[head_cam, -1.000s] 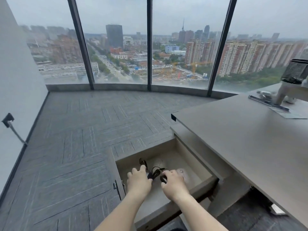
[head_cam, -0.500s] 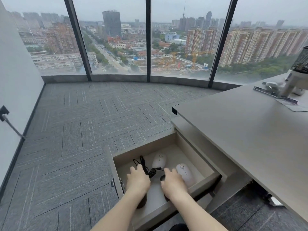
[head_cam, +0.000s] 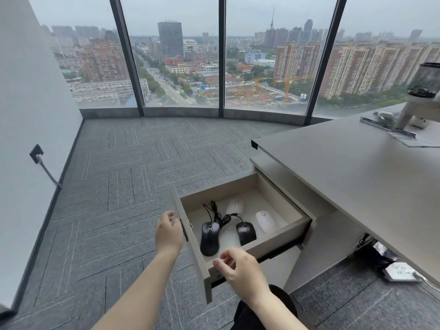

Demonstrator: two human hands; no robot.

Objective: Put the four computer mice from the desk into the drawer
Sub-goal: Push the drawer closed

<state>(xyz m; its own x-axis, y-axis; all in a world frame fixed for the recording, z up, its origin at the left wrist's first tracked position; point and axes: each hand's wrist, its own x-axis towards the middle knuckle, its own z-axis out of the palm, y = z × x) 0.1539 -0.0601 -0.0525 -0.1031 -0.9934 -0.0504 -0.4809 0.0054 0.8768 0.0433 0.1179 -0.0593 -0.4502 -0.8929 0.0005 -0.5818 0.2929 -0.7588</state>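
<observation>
The beige drawer (head_cam: pixel 273 244) stands pulled out from under the desk (head_cam: pixel 357 177). Inside lie a larger black wired mouse (head_cam: pixel 209 238), a smaller black wired mouse (head_cam: pixel 246 233), a white mouse (head_cam: pixel 266 221) on the right and another white mouse (head_cam: pixel 235 207) at the back; the black cables tangle between them. My left hand (head_cam: pixel 168 234) hovers just outside the drawer's front panel, fingers loosely curled, holding nothing. My right hand (head_cam: pixel 240 265) hangs over the drawer's near side wall, fingers apart and empty.
On the desk's far right stand a black mesh pen holder (head_cam: pixel 425 79), a white stand (head_cam: pixel 412 113) and a flat dark strip (head_cam: pixel 387 127). A white power strip (head_cam: pixel 400 272) lies on the carpet under the desk. A wall socket with a cable (head_cam: pixel 37 153) is on the left.
Both hands have let go of the two black mice and drawn back out of the drawer, the left one to the front panel's outer side. The mice now lie uncovered.
</observation>
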